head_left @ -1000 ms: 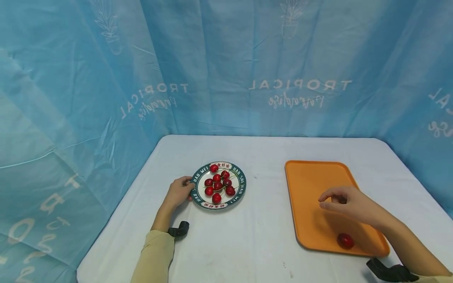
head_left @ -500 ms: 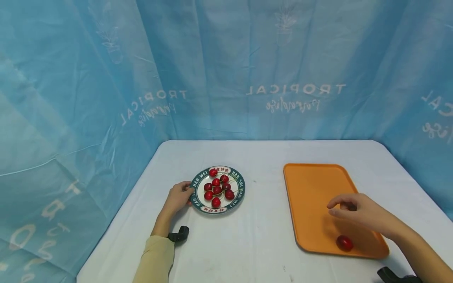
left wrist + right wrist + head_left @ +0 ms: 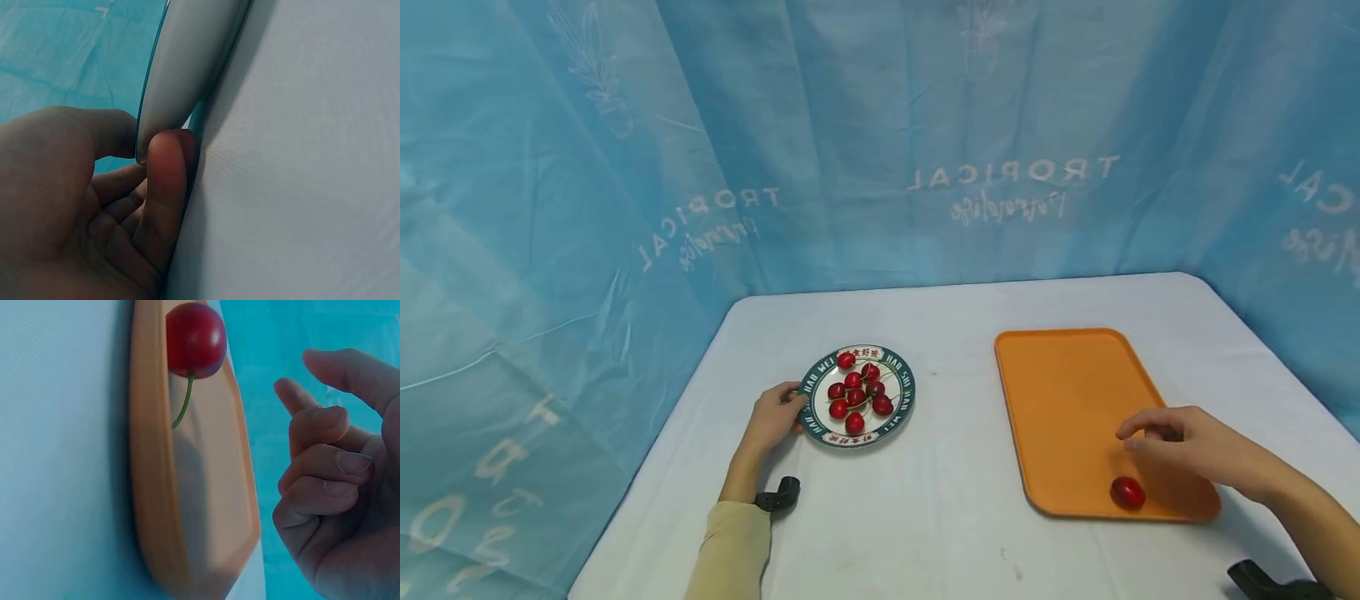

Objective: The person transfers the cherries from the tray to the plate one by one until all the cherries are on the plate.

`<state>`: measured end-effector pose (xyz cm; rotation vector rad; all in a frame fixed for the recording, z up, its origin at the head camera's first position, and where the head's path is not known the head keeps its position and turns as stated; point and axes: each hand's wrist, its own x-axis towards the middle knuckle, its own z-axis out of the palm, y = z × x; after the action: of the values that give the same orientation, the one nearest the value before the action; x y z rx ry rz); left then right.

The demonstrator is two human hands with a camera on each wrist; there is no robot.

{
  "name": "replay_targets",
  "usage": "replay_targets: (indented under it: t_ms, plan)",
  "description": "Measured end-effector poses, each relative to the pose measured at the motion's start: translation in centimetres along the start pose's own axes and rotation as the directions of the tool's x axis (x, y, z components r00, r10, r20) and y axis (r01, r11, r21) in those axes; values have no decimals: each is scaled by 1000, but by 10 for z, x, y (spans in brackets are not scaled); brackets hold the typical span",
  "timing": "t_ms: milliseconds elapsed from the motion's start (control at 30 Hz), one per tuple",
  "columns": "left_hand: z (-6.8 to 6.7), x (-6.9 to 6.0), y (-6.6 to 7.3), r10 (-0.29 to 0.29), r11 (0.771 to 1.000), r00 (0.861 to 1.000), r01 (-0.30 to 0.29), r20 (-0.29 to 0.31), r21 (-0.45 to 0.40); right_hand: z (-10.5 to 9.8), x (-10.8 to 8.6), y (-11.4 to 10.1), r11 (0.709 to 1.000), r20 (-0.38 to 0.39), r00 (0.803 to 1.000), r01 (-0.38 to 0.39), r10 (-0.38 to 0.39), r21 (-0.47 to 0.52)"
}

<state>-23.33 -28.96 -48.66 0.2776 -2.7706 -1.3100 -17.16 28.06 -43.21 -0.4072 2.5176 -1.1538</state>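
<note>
My left hand (image 3: pixel 777 417) pinches the left rim of a round plate (image 3: pixel 906 392) with a green lettered border. In the left wrist view the thumb lies on one side of the plate's edge and fingertips (image 3: pixel 167 165) are against its underside. Several red cherries (image 3: pixel 856 397) with thin stems lie on the plate. On the right, my right hand (image 3: pixel 1202 446) hovers over the right side of an orange tray (image 3: pixel 1067 392), holding nothing, its fingers loosely bent. One red cherry (image 3: pixel 1127 493) lies near the tray's front edge, its green stem (image 3: pixel 184 403) showing in the right wrist view.
A white cloth (image 3: pixel 955 467) covers the table. Blue printed curtains (image 3: pixel 850 150) hang behind it and at both sides. The tray has a low raised rim. White cloth separates plate and tray.
My right hand has drawn back to the right over the tray, away from its middle. The left hand keeps hold of the plate, and the cherries stay where they were. The head view has shifted slightly.
</note>
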Motion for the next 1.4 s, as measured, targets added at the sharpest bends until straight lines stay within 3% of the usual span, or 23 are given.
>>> replay_targets:
  t_ms: [300,467,1000,1400]
  plan:
    - [0,1,2,-2,1000,1000,3,16,-22,1,-8,20,1000,26,1000,-18,17,18]
    - [-2,-1,1,-17,1000,1000,17,-1,6,5,-10,28,1000,78,997,-1,0,14]
    - [-4,-3,4,-6,1000,1000,6,17,-2,9,-19,32,992,93,995,-33,45,-118]
    - [-4,-3,6,-6,1000,1000,6,16,1,13,-23,32,993,84,996,45,-36,-109]
